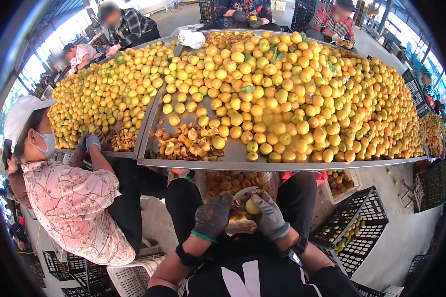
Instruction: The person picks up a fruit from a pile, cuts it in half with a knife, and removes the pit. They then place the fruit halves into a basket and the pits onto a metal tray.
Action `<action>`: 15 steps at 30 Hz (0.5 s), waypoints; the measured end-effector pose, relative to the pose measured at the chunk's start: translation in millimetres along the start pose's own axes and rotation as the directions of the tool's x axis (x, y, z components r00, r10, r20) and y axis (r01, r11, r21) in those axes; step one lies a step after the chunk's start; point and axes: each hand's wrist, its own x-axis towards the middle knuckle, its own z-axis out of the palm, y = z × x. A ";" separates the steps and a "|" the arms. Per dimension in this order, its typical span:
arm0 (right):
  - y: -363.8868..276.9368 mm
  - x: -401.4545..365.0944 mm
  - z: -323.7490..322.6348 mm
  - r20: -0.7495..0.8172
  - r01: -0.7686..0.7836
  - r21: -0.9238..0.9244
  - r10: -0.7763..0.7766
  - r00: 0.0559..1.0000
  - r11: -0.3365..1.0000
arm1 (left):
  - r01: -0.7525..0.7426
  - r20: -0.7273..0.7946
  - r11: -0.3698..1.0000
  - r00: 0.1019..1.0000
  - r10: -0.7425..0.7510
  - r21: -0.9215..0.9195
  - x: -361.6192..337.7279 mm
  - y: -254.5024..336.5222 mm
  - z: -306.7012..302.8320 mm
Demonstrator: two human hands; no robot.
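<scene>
In my right hand [271, 216], gloved in grey, a yellow-green apricot [251, 207] is held between thumb and fingers. My left hand [212, 216], in a dark glove with a green cuff, is closed on a thin curved tool [244, 193] that arcs across to the right fingertips; its exact kind I cannot tell. Both hands are over my lap, close together. Just beyond them, below the table edge, a white crate [271, 182] holds split apricot halves [233, 182].
A metal table [183, 163] bears heaped whole apricots [282, 99] and a pile of split pieces [191, 143]. At my left sits a person in a pink flowered shirt [74, 208]. Other people work across the table. Black crates [364, 232] stand on the right floor.
</scene>
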 end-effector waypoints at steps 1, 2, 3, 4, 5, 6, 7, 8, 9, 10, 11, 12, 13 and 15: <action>4.7 3.1 -3.4 0.002 0.001 0.002 -0.001 1.000 1.000 | 0.000 0.000 1.000 1.000 0.000 0.003 -1.3 2.5 -0.9; 12.8 10.2 -10.4 0.018 0.095 -0.079 -0.094 0.995 0.992 | -0.007 -0.008 1.000 1.000 0.007 0.002 -2.9 5.2 -2.4; 15.9 12.6 -12.3 0.042 0.188 -0.158 -0.184 0.982 0.969 | -0.012 -0.015 1.000 1.000 0.012 0.001 -4.5 8.0 -4.0; 17.0 11.2 -14.2 0.043 0.186 -0.156 -0.182 0.982 0.970 | -0.010 -0.013 1.000 1.000 0.010 0.002 -6.6 11.2 -5.6; 15.3 10.5 -14.9 0.006 0.116 -0.144 -0.117 0.993 0.983 | -0.030 0.005 0.999 1.000 0.030 0.017 -7.8 14.6 -7.3; 14.0 9.8 -15.8 -0.029 0.047 -0.130 -0.051 0.998 0.990 | -0.050 0.023 0.998 0.999 0.049 0.031 -8.8 16.9 -8.4; 16.3 9.7 -21.4 -0.026 0.046 -0.129 -0.049 0.998 0.991 | -0.047 0.022 0.998 0.999 0.046 0.033 -10.4 18.2 -9.0; 20.7 10.7 -30.2 0.044 0.231 -0.360 -0.231 0.972 0.904 | -0.036 0.012 0.997 0.999 0.037 -0.074 -12.0 19.1 -9.5; 22.1 10.5 -33.7 0.154 0.401 -0.552 -0.384 0.910 0.731 | -0.029 0.002 0.983 1.000 0.030 -0.181 -12.8 19.7 -9.9; 22.7 10.1 -35.5 0.154 0.401 -0.551 -0.384 0.911 0.732 | -0.028 0.003 0.983 1.000 0.029 -0.180 -12.4 18.3 -9.2; 22.3 8.3 -36.4 0.096 0.316 -0.468 -0.308 0.946 0.825 | 0.008 0.093 0.929 0.995 0.028 -0.370 -11.7 15.6 -7.5; 21.9 6.7 -37.8 0.046 0.225 -0.375 -0.225 0.973 0.899 | 0.060 0.180 0.838 0.983 0.046 -0.543 -11.1 14.9 -6.0; 25.3 8.9 -41.9 0.043 0.224 -0.374 -0.224 0.974 0.900 | 0.061 0.183 0.837 0.982 0.047 -0.543 -11.8 16.2 -4.7; 31.8 14.2 -44.8 0.303 -0.180 0.577 -0.005 0.953 0.796 | 0.306 0.304 0.647 0.945 -0.120 -0.698 -14.6 18.3 -2.0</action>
